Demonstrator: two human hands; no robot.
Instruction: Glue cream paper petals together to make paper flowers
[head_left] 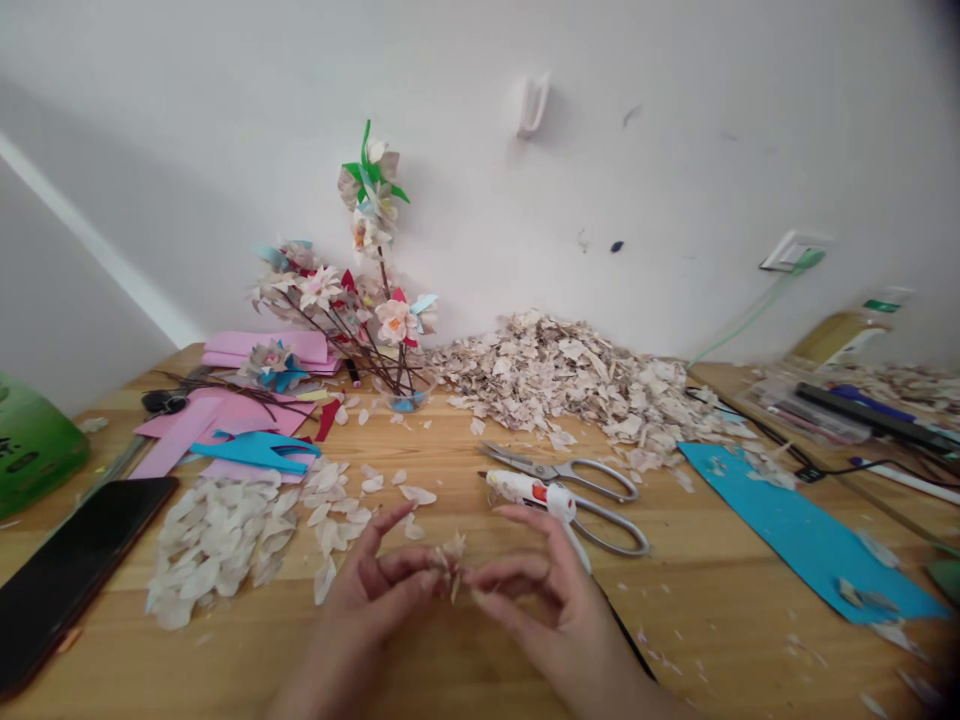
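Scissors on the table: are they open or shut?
Shut: the scissors have their blades lying together in one point, beside the glue gun.

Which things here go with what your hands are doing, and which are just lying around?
Probably part of the work:
left hand, right hand, small petal cluster, loose petals, hot glue gun, scissors

Probably just lying about:
black phone, blue card, pink paper
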